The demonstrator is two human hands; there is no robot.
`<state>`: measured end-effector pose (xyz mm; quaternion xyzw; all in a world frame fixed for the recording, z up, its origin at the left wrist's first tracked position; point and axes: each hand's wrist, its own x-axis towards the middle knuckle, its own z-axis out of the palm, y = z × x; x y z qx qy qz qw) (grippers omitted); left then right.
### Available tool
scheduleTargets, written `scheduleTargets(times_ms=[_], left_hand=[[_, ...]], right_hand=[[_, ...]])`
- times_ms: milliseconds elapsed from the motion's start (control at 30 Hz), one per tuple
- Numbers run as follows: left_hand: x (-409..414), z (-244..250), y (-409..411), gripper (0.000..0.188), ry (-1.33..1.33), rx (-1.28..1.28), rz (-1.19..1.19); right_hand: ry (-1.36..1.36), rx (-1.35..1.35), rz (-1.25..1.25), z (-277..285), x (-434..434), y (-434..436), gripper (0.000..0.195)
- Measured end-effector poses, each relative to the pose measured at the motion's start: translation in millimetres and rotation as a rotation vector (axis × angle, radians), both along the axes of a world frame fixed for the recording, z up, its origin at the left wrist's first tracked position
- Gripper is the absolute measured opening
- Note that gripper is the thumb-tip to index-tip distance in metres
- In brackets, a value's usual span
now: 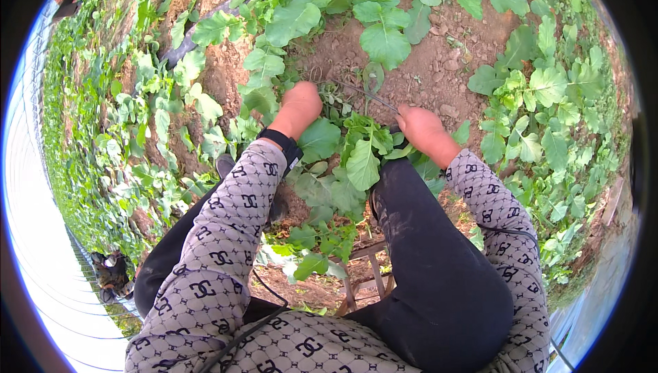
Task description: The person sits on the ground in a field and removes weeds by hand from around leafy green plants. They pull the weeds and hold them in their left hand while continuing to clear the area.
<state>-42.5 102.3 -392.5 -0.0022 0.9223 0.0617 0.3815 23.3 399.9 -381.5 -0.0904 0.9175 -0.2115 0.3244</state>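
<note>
My right hand [422, 127] is closed around the near end of a thin metal rod-like tool [367, 94]. The rod slants up and left, its far end low over the soil. My left hand [303, 100] is curled just left of that end, beside small weeds [333, 100]. Its fingers face away, so whether it grips anything is hidden. Between my forearms grows a broad-leaved green plant [363, 162]. Another leafy plant [385, 38] leans over the bare soil [442, 67] beyond my hands.
Wooden stool legs [372, 265] show between my knees. A dark hose or plastic strip [180, 51] lies among leaves at upper left. Leafy rows [550, 100] run along both sides. Pale sheeting [36, 208] on a frame borders the left. A black cable [270, 288] hangs by my sleeve.
</note>
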Motion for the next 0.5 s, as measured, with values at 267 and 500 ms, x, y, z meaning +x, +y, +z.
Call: scheduleTargets(times_ms=[267,500], left_hand=[[-38,9,4,0.037,0.244,-0.023,-0.047],[-84,5,3,0.083,0.157,-0.216,-0.124]], right_hand=[[0.115,-0.265,-0.185,-2,-27,9,0.029],[0.167,-0.21,-0.104,-18,-84,-42,0.03]])
